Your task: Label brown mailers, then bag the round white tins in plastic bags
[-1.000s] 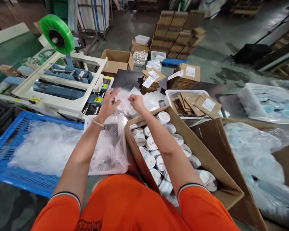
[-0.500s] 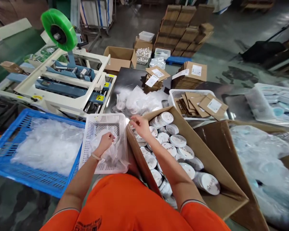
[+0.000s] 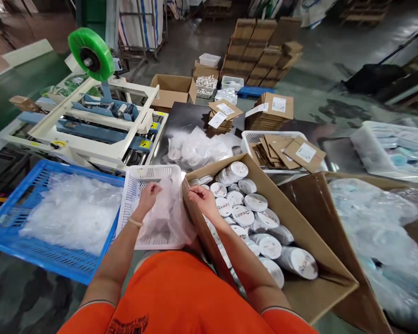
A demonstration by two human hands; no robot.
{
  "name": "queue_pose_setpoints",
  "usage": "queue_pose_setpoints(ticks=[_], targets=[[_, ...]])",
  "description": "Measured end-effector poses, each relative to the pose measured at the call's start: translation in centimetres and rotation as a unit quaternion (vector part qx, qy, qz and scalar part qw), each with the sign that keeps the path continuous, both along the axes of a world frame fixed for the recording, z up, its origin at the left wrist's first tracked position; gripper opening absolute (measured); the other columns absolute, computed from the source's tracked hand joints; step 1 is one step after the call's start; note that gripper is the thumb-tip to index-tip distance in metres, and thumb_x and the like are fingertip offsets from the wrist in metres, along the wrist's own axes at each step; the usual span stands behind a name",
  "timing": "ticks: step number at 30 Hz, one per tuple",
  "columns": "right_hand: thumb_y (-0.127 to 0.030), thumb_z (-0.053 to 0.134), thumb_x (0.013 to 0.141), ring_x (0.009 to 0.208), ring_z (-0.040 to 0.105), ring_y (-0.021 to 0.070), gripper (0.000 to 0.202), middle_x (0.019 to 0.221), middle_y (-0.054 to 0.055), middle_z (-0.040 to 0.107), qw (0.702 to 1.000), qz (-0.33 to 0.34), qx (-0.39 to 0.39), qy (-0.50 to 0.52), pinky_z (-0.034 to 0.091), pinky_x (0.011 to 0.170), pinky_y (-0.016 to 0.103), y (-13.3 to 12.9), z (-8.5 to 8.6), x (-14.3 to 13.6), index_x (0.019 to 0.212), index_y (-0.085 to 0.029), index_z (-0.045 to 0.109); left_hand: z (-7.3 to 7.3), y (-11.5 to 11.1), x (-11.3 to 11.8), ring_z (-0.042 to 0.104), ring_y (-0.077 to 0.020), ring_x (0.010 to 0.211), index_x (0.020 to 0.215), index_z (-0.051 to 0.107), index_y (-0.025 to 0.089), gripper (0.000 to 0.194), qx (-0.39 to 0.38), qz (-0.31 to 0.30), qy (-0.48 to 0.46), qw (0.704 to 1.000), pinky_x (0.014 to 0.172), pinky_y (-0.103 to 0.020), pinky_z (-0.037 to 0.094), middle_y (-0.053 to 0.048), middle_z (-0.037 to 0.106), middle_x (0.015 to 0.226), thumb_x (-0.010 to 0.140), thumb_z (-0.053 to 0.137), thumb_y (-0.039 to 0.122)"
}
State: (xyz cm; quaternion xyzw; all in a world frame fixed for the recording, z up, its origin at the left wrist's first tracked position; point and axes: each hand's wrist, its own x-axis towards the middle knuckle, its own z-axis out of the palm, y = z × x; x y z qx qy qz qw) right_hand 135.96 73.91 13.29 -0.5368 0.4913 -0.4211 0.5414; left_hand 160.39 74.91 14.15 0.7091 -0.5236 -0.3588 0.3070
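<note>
My left hand (image 3: 149, 198) is closed, its fingertips pinching the edge of a clear plastic bag (image 3: 165, 197). The bag hangs to the right of that hand, over a white perforated basket (image 3: 121, 218) with more clear bags in it. My right hand (image 3: 202, 199) is over the left edge of a cardboard carton (image 3: 329, 290), its fingers loosely bent and apart, with nothing visible in them. Inside the carton lie many round white discs (image 3: 243, 215), printed with dark lettering, some in stacks and some loose.
A blue crate (image 3: 7, 227) of clear bags stands at left, below a tape machine (image 3: 101, 139) with a green roll. Beyond the basket lie bagged white items (image 3: 195, 148). Flat brown boxes (image 3: 304, 150) fill another basket. An open carton (image 3: 310, 204) of wrapped goods stands at right.
My right hand has moved down slightly at the carton's left edge. My left hand has shifted a little up and left, and the bag now spreads out beside it.
</note>
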Motion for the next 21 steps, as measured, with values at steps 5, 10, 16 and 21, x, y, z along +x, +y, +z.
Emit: queue_pose_setpoints(ticks=[5, 10, 16, 21], targets=[[-0.048, 0.095, 0.055, 0.135, 0.059, 0.0336, 0.103, 0.149, 0.015, 0.063, 1.000, 0.009, -0.016, -0.017, 0.054, 0.096, 0.044, -0.5, -0.2, 0.7, 0.147, -0.027, 0.054, 5.3, -0.7, 2.0, 0.077, -0.0201, 0.068, 0.090, 0.051, 0.022, 0.046, -0.077, 0.017, 0.270, 0.960, 0.059, -0.031, 0.062, -0.004, 0.078, 0.086, 0.083, 0.073, 0.062], [-0.042, 0.101, 0.044, 0.116, 0.069, 0.0283, 0.101, 0.131, 0.009, 0.075, 0.990, 0.093, 0.053, -0.095, 0.055, 0.086, 0.036, -1.2, 1.0, 1.0, 0.138, -0.027, 0.066, 7.5, -1.1, 0.4, 0.077, -0.0200, 0.065, 0.092, 0.048, 0.024, 0.057, -0.087, 0.073, 0.351, 0.929, 0.055, -0.028, 0.061, 0.000, 0.076, 0.081, 0.073, 0.085, 0.063], [-0.050, 0.096, 0.055, 0.066, 0.067, 0.0185, 0.044, 0.077, 0.003, 0.078, 0.958, 0.107, 0.176, -0.200, 0.051, 0.058, 0.029, 0.1, 2.7, 0.4, 0.083, -0.021, 0.080, 6.1, -1.2, -1.2, 0.070, -0.0153, 0.058, 0.088, 0.046, 0.023, 0.055, -0.023, 0.101, 0.383, 0.918, 0.054, -0.027, 0.059, 0.005, 0.070, 0.073, 0.071, 0.089, 0.053], [-0.045, 0.100, 0.049, 0.065, 0.067, 0.0180, 0.044, 0.073, 0.003, 0.076, 0.945, 0.158, 0.208, -0.195, 0.054, 0.059, 0.029, 1.3, 3.2, 0.4, 0.077, -0.019, 0.078, 4.0, -1.4, -2.6, 0.065, -0.0115, 0.060, 0.091, 0.045, 0.024, 0.041, -0.050, 0.155, 0.361, 0.918, 0.059, -0.026, 0.058, 0.005, 0.066, 0.077, 0.083, 0.080, 0.046]])
